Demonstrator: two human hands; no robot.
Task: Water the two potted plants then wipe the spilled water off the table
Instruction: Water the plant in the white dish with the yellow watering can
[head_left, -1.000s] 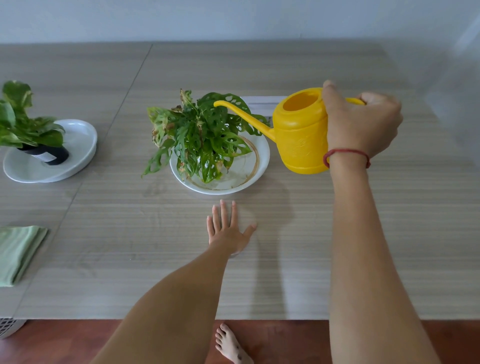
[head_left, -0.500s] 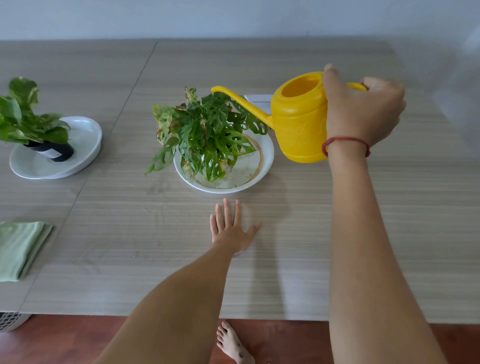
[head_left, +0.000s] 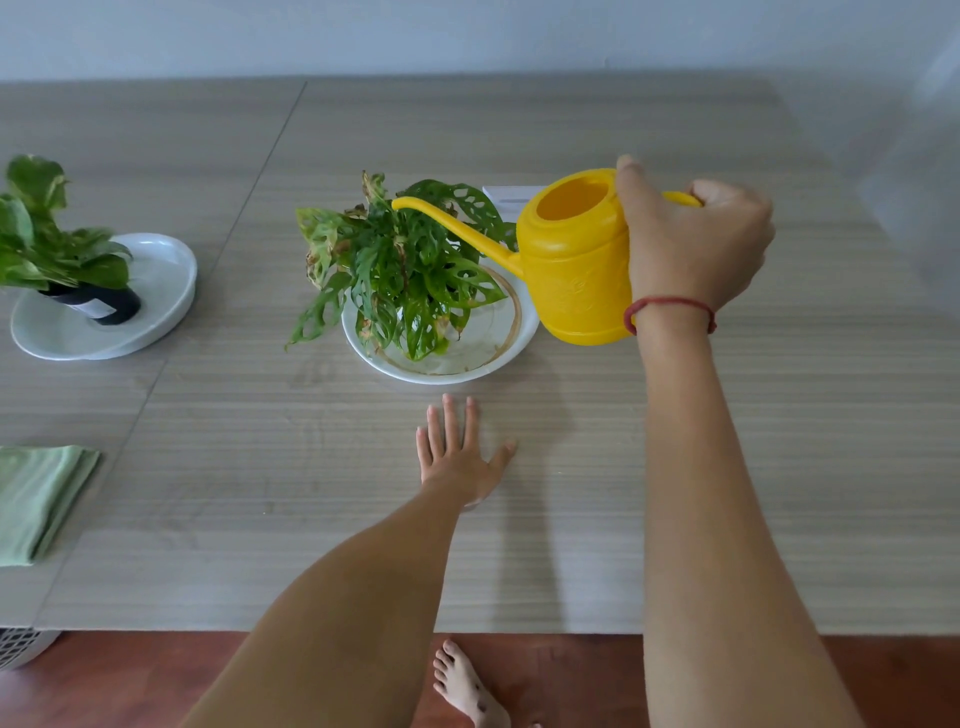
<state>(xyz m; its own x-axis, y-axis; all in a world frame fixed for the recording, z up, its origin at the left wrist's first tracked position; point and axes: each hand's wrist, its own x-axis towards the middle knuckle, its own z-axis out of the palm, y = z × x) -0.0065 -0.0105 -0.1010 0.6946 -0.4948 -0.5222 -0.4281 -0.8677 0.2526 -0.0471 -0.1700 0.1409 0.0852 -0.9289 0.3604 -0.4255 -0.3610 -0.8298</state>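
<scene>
My right hand (head_left: 691, 244) grips the handle of a yellow watering can (head_left: 571, 260), held above the table with its long spout over a holey-leaved plant (head_left: 405, 270). That plant stands in a white dish (head_left: 498, 343) at the table's middle. My left hand (head_left: 457, 457) lies flat on the table in front of the dish, fingers apart. A second plant (head_left: 47, 249) in a black pot (head_left: 104, 306) sits on a white plate (head_left: 161, 291) at the left. A folded green cloth (head_left: 36, 499) lies at the near left edge.
The grey wood-grain table (head_left: 779, 441) has a seam running down its left part. A white card (head_left: 506, 195) lies behind the middle plant. My bare foot (head_left: 467, 686) shows on the red-brown floor below the table's front edge.
The watering can rose a little and its spout now reaches further over the middle plant. My left hand has stayed flat on the table.
</scene>
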